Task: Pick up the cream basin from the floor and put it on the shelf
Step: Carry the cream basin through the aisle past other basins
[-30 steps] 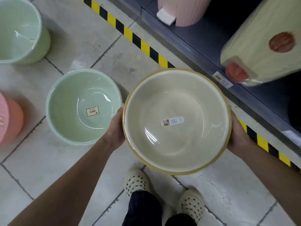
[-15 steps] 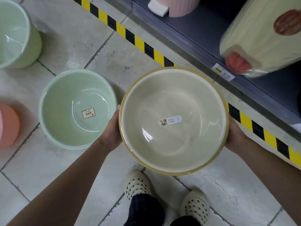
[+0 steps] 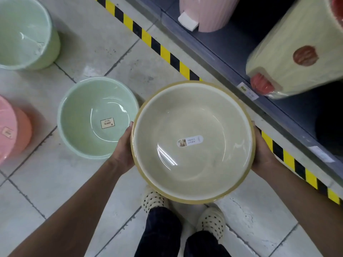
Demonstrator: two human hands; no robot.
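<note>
The cream basin (image 3: 193, 115) is round with a tan rim and a small white sticker at its bottom. It is held level above the tiled floor, over my feet. My left hand (image 3: 123, 147) grips its left rim and my right hand (image 3: 261, 151) grips its right rim; the fingers of both are hidden beneath the basin. The dark grey shelf (image 3: 219, 43) runs diagonally along the upper right, just beyond the basin's far edge.
A green basin (image 3: 79, 115) sits on the floor beside my left hand. A taller green bucket (image 3: 24, 34) stands at the upper left and a pink bucket (image 3: 13, 130) at the left edge. On the shelf are a pink bin (image 3: 209, 13) and a wrapped cream bin (image 3: 297, 52). Yellow-black tape (image 3: 163, 51) marks the shelf's foot.
The basin stays in both hands. The view has shifted a little, so the shelf and the floor items sit slightly lower and to the right in the frame.
</note>
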